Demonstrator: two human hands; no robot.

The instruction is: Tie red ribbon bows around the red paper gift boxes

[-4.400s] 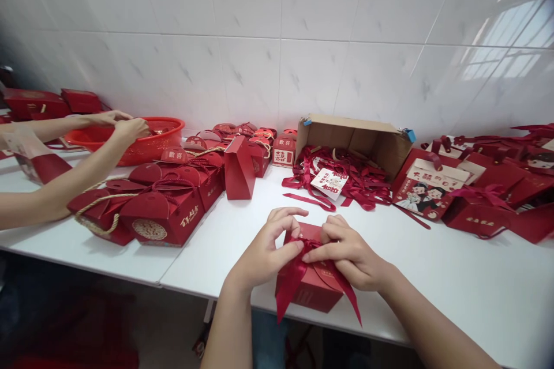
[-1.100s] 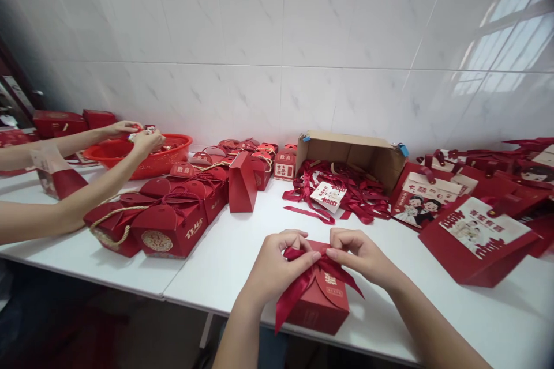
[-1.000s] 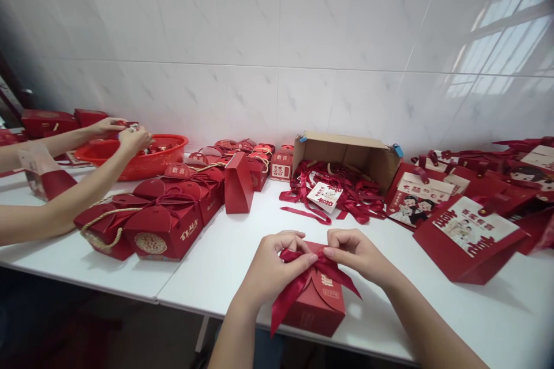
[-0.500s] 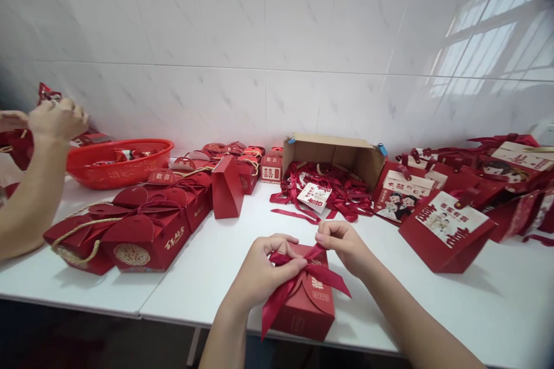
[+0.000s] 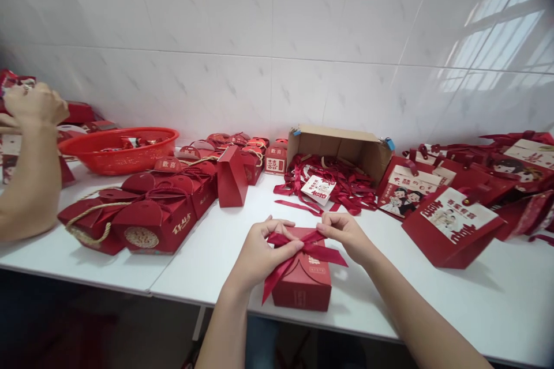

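Note:
A red gift box (image 5: 302, 294) with gold print stands near the table's front edge. Across its top lies a dark red ribbon (image 5: 326, 254) tied in a bow, its tails hanging to left and right. My left hand (image 5: 262, 251) pinches the bow's left loop and knot between thumb and fingers. On the other side, my right hand (image 5: 344, 233) is closed on the right loop, fingertips together at the box's far corner. The knot itself is partly hidden by my left thumb.
Finished red boxes (image 5: 151, 225) with cord handles stand at left, beside a red plastic basket (image 5: 116, 153). A cardboard box (image 5: 340, 138) on its side spills ribbons (image 5: 333, 184). Red bags (image 5: 452, 228) crowd the right. A co-worker's arm (image 5: 37, 155) is far left.
My view has tilted down and turned slightly left. Both hands keep their grip on the bow. The box now stands more squarely, and the co-worker's hand has shifted left in view.

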